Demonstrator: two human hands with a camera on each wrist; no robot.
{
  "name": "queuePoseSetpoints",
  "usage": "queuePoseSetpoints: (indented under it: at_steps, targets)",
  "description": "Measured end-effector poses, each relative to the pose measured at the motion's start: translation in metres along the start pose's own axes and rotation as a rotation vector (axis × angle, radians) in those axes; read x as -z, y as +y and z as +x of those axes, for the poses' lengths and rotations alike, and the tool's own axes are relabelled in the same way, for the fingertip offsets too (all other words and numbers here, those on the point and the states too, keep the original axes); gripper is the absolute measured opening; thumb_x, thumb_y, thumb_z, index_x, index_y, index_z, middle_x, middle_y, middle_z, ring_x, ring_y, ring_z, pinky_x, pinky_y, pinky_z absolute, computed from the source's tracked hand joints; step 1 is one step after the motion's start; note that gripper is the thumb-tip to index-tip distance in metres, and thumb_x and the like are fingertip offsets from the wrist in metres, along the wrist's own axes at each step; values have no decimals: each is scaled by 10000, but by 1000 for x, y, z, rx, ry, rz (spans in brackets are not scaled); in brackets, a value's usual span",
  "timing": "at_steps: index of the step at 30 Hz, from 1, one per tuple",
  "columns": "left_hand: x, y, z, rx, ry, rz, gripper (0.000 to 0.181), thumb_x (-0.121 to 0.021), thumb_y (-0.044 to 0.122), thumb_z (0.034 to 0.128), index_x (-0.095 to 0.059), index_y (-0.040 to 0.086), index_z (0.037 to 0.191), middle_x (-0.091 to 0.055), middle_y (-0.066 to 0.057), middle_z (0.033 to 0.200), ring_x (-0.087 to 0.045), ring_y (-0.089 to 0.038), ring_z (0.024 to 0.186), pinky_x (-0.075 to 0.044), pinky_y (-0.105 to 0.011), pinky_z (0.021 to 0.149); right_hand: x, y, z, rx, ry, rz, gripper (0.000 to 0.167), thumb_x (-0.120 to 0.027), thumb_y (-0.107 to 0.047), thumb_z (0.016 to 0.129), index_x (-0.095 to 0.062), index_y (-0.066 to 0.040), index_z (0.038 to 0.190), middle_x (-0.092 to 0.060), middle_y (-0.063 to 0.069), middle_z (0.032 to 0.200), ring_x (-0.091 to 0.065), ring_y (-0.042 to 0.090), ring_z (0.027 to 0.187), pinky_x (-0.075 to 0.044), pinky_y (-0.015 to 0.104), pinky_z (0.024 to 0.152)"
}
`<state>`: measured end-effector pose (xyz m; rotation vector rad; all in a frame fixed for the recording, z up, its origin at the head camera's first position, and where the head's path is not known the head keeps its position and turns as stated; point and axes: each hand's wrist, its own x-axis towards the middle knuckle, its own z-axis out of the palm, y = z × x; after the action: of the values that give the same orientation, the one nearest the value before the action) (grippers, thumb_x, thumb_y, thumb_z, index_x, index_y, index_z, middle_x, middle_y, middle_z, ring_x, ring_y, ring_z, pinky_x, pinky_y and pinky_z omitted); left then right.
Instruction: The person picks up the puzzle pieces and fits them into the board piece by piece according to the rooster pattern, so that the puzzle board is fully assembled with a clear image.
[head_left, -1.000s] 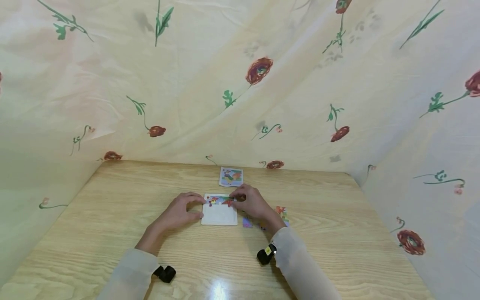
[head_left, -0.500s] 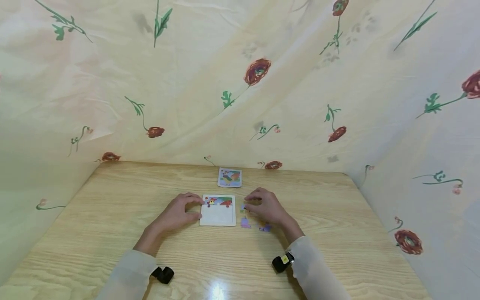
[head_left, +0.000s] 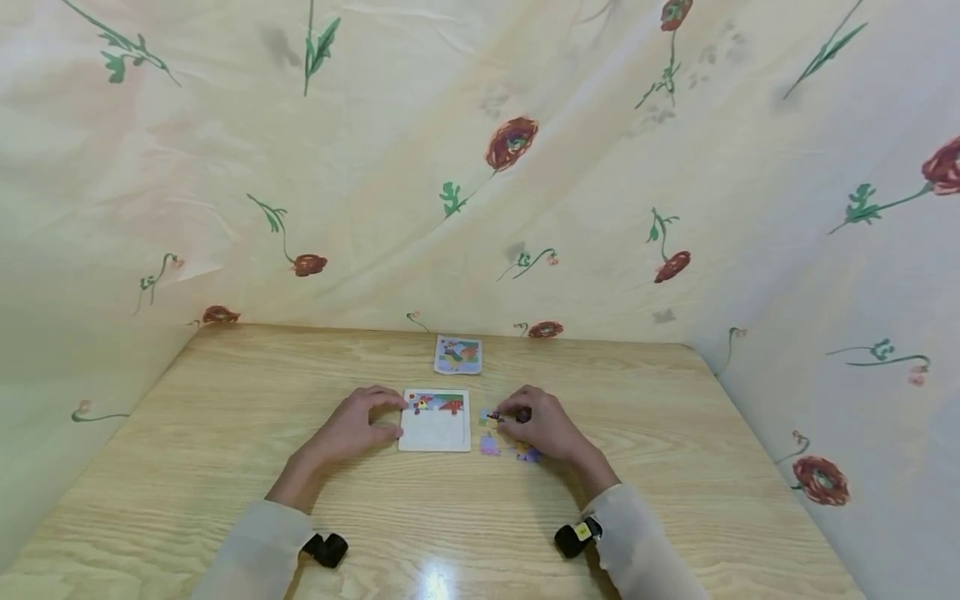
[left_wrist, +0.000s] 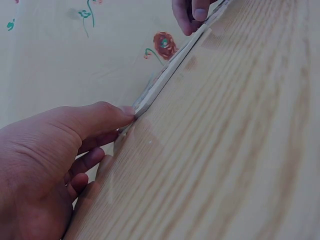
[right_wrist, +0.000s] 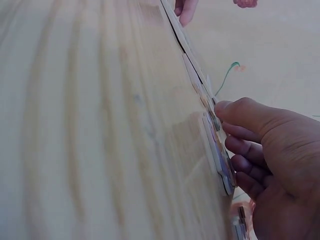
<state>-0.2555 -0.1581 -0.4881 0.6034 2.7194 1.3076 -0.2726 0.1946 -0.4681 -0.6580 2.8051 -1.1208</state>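
The left hand (head_left: 360, 423), loosely spread, touches the left edge of the puzzle tray (head_left: 435, 433), likely to steady it. Right of it, the right hand (head_left: 545, 423) bends over loose pieces (head_left: 490, 446), its grip unclear.

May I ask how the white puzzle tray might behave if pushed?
The tray would probably slide rather than tip, since it lies flat. It looks thin but unbent, so it is presumably stiff. Pieces along its far side might shift, since its nearer part is bare.
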Motion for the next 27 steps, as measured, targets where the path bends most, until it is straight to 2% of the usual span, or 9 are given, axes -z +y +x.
queuePoseSetpoints:
  at_steps: [11,27]
  targets:
    - [0,-2,2,-3,-1,4,333,-780,256,922,-719,239,1248,-609,-33,1414,-465,-359,1391,-384,-635,1145,-3,3,4,40,6,-33,169,-815,-207,891,-802,-148,1049,-669,25,1033,-533,147,859,-450,238,734]
    - [-2,-4,1,17,7,-23,322,-780,266,922,-726,237,1237,-603,-39,1427,-441,-375,1417,-360,-646,1160,-4,1,9,21,-1,-27,146,-822,-189,873,-796,-150,1011,-655,18,1003,-530,141,851,-451,229,723]
